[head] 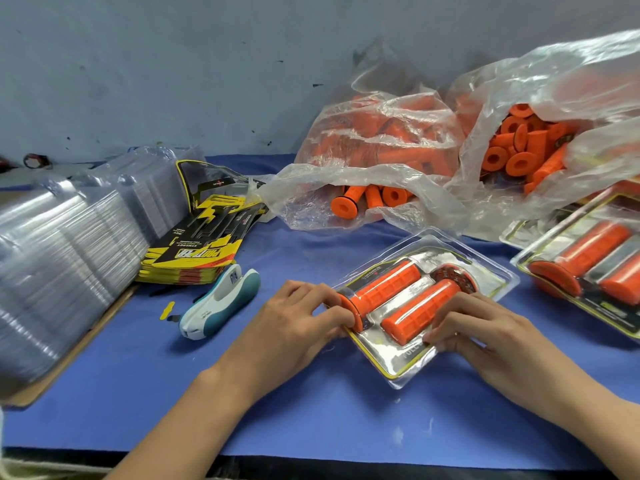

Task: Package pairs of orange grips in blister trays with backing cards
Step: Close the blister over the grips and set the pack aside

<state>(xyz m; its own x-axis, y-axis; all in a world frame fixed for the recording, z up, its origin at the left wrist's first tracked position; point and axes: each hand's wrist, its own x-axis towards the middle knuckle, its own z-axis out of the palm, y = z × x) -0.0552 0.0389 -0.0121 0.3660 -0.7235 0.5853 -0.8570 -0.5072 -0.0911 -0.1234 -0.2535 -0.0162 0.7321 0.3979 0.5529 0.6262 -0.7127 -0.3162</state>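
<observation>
Fingers (332, 306) of the left hand (294, 327) are curled onto the flanged end of the left orange grip (381, 294), just below centre frame, and the blister tray (426, 306) is pinched at its near edge by the right hand (485, 332), fingertips bent down beside the second orange grip (420, 315). Both ends look to be pressed so the pair is seated and the clear shell snapped shut over the backing card (394, 370), whose yellow border is seen through the plastic. On the blue bench (311, 410), at right, a finished pack (585, 271) is laid aside. At left, a card stack (197, 254) is printed with "SYNERGY"; the larger logo cannot be read surely. Empty trays (69, 254) are piled at far left, a stapler (221, 303) is kept near, and loose grips are spilled from bags (381, 150) in the upper right.
</observation>
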